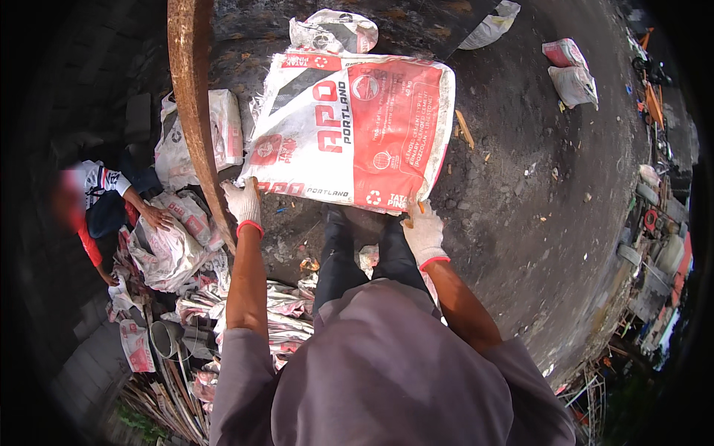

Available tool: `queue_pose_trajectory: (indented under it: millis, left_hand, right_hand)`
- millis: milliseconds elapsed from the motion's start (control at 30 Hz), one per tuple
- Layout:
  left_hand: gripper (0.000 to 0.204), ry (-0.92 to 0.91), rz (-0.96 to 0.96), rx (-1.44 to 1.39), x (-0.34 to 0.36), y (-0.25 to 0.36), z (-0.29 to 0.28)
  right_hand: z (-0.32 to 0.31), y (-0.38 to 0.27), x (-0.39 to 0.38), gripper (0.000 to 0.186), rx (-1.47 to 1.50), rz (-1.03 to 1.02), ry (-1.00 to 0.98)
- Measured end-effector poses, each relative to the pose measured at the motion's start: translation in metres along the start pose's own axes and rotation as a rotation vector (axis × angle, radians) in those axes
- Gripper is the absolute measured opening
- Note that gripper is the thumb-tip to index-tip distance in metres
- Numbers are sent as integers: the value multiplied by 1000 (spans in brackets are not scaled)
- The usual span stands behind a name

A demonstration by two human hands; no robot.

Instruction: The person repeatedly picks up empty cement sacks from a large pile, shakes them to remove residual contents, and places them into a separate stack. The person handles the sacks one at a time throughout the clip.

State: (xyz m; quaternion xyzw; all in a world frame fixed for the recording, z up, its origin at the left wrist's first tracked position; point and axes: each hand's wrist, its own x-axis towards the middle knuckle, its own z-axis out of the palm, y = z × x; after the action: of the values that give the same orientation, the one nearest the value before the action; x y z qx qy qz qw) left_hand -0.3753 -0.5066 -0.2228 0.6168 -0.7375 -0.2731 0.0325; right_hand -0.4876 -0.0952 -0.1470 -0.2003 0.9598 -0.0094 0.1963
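A red and white cement bag (398,126), looking flat, is stretched out in front of my legs above the dark ground. Its near left corner is gripped by my left hand (243,203) in a white knit glove with a red cuff, the fingers closed on the edge. My right hand (424,232), gloved the same way, pinches the near right corner. The bag's far edge looks frayed on the left. Just past it lies another crumpled cement bag (335,31).
A brown post (192,89) rises close to my left hand. Beyond it, a person (108,189) handles crumpled bags (167,249). Flattened bags (286,316) are heaped by my left leg. Loose bags (573,85) lie far right; tyres and scrap (647,195) line the right edge.
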Motion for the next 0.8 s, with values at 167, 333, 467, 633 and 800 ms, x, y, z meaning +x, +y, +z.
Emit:
queue_pose_trajectory:
  millis: [167,333,467,633,800]
  left_hand:
    - [80,-148,408,-53,-86,54,15]
    - [87,-323,204,49,-119,73,38]
    - [94,-417,182,160,-107,47,68]
    - [90,-659,173,280,-77,14,108]
    - [80,-525,220,146,-91,0,98]
  right_hand:
    - [-29,5,9,56,76,50,192]
    - [-49,18,68,56,-54,27,137]
    - [-20,35,89,60,-64,44,-14]
    - [19,57,103,59,135,65,-205]
    - [1,63,89,57,319,95,-121]
